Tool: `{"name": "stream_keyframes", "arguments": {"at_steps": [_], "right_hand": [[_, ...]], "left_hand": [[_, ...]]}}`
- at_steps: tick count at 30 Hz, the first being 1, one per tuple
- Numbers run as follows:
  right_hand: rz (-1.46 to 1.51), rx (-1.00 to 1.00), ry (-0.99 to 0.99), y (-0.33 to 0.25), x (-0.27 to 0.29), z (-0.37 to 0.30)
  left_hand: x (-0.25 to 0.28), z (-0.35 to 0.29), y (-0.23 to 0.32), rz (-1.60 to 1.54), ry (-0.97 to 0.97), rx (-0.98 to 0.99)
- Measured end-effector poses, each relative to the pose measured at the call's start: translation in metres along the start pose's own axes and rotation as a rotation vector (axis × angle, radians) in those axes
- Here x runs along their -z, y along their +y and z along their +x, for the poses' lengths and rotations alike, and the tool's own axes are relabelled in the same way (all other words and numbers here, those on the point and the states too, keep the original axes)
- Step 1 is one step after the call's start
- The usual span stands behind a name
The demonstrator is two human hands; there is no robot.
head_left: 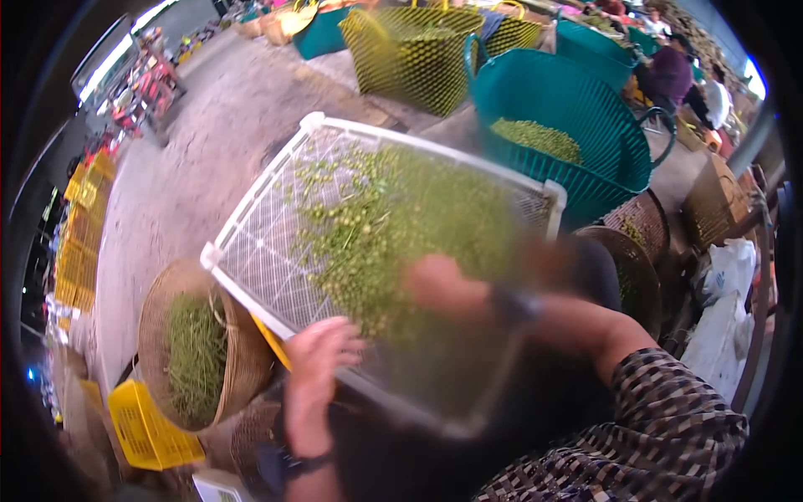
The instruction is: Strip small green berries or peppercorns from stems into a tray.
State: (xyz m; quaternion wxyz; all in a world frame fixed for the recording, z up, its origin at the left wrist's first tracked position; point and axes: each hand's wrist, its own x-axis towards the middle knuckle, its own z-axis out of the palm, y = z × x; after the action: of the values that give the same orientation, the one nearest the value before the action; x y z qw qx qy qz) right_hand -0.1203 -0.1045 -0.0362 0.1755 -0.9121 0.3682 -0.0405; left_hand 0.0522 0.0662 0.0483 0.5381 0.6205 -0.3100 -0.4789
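Note:
A white plastic mesh tray (259, 243) lies tilted in front of me, strewn with small round green berries (360, 226) on bits of stem. My right hand (442, 283) is over the berries near the tray's middle, its fingers smeared by motion. At the tray's near edge is my left hand (322, 351), open, fingers stretched toward the berries and nothing seen in them. A dark band circles each wrist. The right part of the tray is hazy, so its berries cannot be made out singly.
A wicker basket (251, 368) of thin green stems stands at the left, beside a yellow plastic crate (155, 431). Beyond the tray are a teal basket (577, 92) with green berries and a yellow-black woven basket (393, 63). Other people (669, 75) sit at the far right.

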Motion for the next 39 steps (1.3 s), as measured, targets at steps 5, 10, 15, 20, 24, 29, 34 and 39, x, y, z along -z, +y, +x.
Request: {"name": "stream_keyframes", "arguments": {"at_steps": [5,10,15,20,24,29,34,39], "right_hand": [[0.195,-0.018,-0.043,-0.017,0.005,-0.041],[0.612,0.075,0.083,-0.043,-0.023,-0.099],[0.425,0.103,-0.134,-0.054,-0.011,-0.097],[0.666,0.166,0.101,-0.028,0.022,-0.075],[0.873,-0.015,0.020,-0.025,0.025,-0.066],[1.071,-0.050,-0.087,-0.018,0.022,-0.053],[1.164,0.233,-0.137,0.019,0.009,-0.041],[0.521,0.050,0.207,0.027,0.009,-0.045]], "left_hand": [[-0.061,0.012,-0.049,-0.281,-0.024,0.310],[-0.068,0.029,-0.062,-0.515,0.148,0.348],[-0.059,0.025,-0.080,-0.271,0.115,0.265],[-0.070,0.025,-0.066,-0.258,0.084,0.160],[-0.077,0.026,-0.060,-0.135,0.136,0.041],[-0.074,0.025,-0.061,0.146,-0.004,0.028],[-0.065,0.031,-0.050,-0.015,-0.141,0.221],[-0.062,0.041,-0.060,0.417,-0.085,0.034]]}}
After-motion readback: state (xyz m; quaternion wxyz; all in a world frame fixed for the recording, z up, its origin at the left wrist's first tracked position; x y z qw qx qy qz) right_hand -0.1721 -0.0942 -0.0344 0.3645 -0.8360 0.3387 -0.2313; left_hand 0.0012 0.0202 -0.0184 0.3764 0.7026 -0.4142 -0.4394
